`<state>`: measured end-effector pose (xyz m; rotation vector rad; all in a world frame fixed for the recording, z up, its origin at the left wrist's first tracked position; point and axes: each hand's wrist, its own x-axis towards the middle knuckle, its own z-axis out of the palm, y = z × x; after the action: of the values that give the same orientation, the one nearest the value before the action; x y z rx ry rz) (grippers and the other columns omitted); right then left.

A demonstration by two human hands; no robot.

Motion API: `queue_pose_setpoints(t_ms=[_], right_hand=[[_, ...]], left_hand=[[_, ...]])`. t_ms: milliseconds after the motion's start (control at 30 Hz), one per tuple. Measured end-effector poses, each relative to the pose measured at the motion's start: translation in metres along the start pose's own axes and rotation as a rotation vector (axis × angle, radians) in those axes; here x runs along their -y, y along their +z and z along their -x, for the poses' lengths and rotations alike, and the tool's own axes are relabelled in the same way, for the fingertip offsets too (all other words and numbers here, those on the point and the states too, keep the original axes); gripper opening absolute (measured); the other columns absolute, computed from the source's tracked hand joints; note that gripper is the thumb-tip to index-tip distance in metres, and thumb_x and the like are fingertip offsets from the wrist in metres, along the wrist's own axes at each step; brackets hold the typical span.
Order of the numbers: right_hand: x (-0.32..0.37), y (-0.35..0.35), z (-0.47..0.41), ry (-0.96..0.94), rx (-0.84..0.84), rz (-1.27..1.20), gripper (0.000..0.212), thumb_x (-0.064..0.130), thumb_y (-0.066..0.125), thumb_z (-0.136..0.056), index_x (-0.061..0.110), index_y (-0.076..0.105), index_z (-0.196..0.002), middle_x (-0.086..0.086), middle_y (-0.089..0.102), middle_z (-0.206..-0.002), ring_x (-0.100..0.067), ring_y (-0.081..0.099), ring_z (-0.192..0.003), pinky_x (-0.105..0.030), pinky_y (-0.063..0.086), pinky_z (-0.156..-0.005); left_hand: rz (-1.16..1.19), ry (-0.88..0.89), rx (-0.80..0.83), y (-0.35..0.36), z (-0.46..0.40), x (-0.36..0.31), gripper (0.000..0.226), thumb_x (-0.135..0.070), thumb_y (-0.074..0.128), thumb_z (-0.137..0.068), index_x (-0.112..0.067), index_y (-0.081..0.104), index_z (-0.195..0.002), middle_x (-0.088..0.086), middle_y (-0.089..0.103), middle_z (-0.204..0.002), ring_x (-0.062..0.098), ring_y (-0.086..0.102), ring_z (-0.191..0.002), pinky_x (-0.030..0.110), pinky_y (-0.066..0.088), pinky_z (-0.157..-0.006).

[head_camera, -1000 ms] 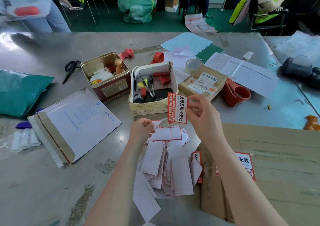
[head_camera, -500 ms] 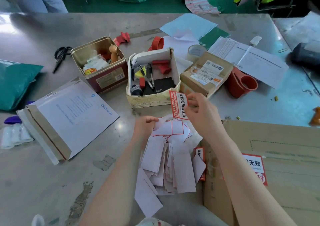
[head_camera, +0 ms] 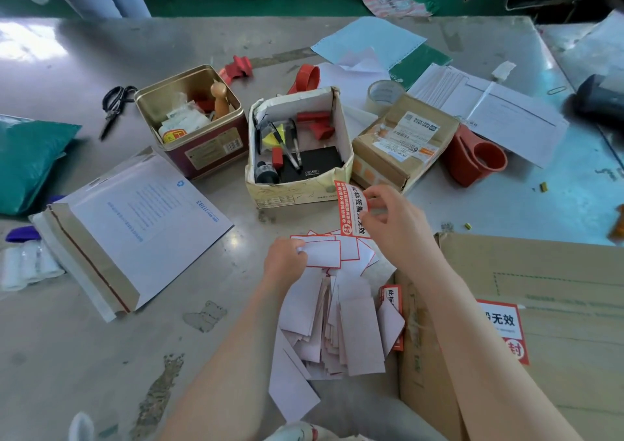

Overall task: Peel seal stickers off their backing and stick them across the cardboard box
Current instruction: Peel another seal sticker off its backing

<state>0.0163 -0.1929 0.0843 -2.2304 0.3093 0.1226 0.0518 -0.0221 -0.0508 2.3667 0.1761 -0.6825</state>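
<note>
Right hand (head_camera: 393,224) pinching a red seal sticker (head_camera: 351,209) (printed side up), left hand (head_camera: 285,260) clamped on backing sheet (head_camera: 326,253) at its seven o'clock, cardboard box (head_camera: 557,305) at four o'clock.

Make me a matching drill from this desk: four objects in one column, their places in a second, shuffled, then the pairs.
Things:
1. black scissors
2. wooden stamp handle
3. black pens
4. peeled seal sticker

Places:
A. pinched in the right hand
B. inside the gold tin
C. on the bare table left of the tin
D. inside the open white box

Pairs: 1-C, 2-B, 3-D, 4-A
</note>
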Motion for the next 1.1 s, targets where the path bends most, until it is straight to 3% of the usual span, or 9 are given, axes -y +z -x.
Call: queue_pose_setpoints(t_ms=[33,67,133,200,367,500,600,700,1100], right_hand=[[0.000,0.000,0.000,-0.007,0.004,0.006,0.031,0.019,0.051,-0.092,0.021,0.051,-0.123,0.006,0.060,-0.113,-0.008,0.059,-0.081,-0.009,0.040,-0.059],[0.000,0.000,0.000,-0.014,0.006,0.009,0.031,0.019,0.051,-0.092,0.021,0.051,-0.122,0.005,0.061,-0.114,-0.009,0.059,-0.083,-0.009,0.040,-0.060],[0.000,0.000,0.001,-0.020,0.006,0.018,0.030,0.018,0.050,-0.092,0.022,0.053,-0.121,0.004,0.061,-0.115,-0.009,0.059,-0.084,-0.010,0.040,-0.062],[0.000,-0.001,0.003,-0.026,0.003,0.033,0.030,0.017,0.049,-0.092,0.024,0.053,-0.121,0.002,0.061,-0.116,-0.009,0.057,-0.085,-0.012,0.040,-0.063],[0.004,-0.004,0.007,-0.041,-0.008,0.037,0.029,0.015,0.048,-0.091,0.024,0.057,-0.118,0.002,0.062,-0.115,-0.010,0.058,-0.086,-0.021,0.041,-0.073],[0.009,-0.007,0.013,-0.071,0.001,0.065,0.028,0.014,0.048,-0.092,0.022,0.059,-0.116,0.002,0.063,-0.115,-0.009,0.055,-0.087,-0.021,0.039,-0.077],[0.013,-0.009,0.019,-0.100,0.002,0.071,0.028,0.013,0.049,-0.092,0.019,0.059,-0.117,0.002,0.063,-0.113,-0.009,0.053,-0.087,-0.019,0.038,-0.077],[0.015,-0.013,0.028,-0.130,-0.027,0.055,0.027,0.012,0.050,-0.091,0.019,0.059,-0.116,0.006,0.059,-0.103,-0.008,0.052,-0.089,-0.017,0.036,-0.076],[0.007,-0.032,0.062,-0.148,-0.172,-0.107,0.032,0.012,0.055,-0.087,0.017,0.052,-0.118,0.009,0.059,-0.099,-0.009,0.055,-0.100,-0.017,0.035,-0.079]], left_hand=[[-0.032,-0.003,0.001,0.000,-0.002,0.001,0.025,-0.019,0.036,-0.070,-0.017,0.061,-0.065,0.011,0.056,-0.087,0.039,0.056,-0.096,0.034,0.047,-0.075],[-0.049,0.002,0.008,-0.002,0.000,-0.002,0.033,-0.020,0.038,-0.074,-0.012,0.069,-0.084,0.015,0.059,-0.101,0.038,0.055,-0.103,0.039,0.049,-0.084],[-0.080,0.002,0.002,-0.004,-0.002,-0.003,0.043,-0.017,0.043,-0.084,-0.016,0.060,-0.124,0.020,0.055,-0.121,0.037,0.051,-0.111,0.042,0.048,-0.094],[-0.092,0.020,-0.030,-0.008,-0.001,-0.008,0.045,-0.016,0.045,-0.087,-0.019,0.052,-0.132,0.019,0.053,-0.127,0.035,0.048,-0.118,0.038,0.044,-0.099],[0.026,0.267,-0.254,-0.033,0.011,-0.039,0.036,-0.018,0.053,-0.083,-0.013,0.060,-0.119,0.009,0.061,-0.118,0.027,0.051,-0.118,0.034,0.041,-0.097],[0.079,0.584,-0.407,-0.056,0.045,-0.073,0.038,-0.017,0.064,-0.083,-0.016,0.058,-0.120,0.002,0.051,-0.114,0.013,0.043,-0.110,0.016,0.027,-0.088],[0.033,0.720,-0.470,-0.067,0.062,-0.088,0.021,-0.016,0.068,-0.081,-0.017,0.066,-0.102,0.004,0.051,-0.111,0.017,0.047,-0.109,0.024,0.034,-0.091],[-0.027,0.763,-0.488,-0.071,0.073,-0.094,0.007,-0.018,0.070,-0.081,-0.016,0.070,-0.087,0.005,0.056,-0.109,0.021,0.050,-0.109,0.034,0.039,-0.091],[-0.124,0.891,-0.464,-0.067,0.123,-0.112,0.004,-0.018,0.062,-0.084,-0.015,0.063,-0.084,-0.003,0.063,-0.094,0.018,0.055,-0.098,0.038,0.041,-0.090]])
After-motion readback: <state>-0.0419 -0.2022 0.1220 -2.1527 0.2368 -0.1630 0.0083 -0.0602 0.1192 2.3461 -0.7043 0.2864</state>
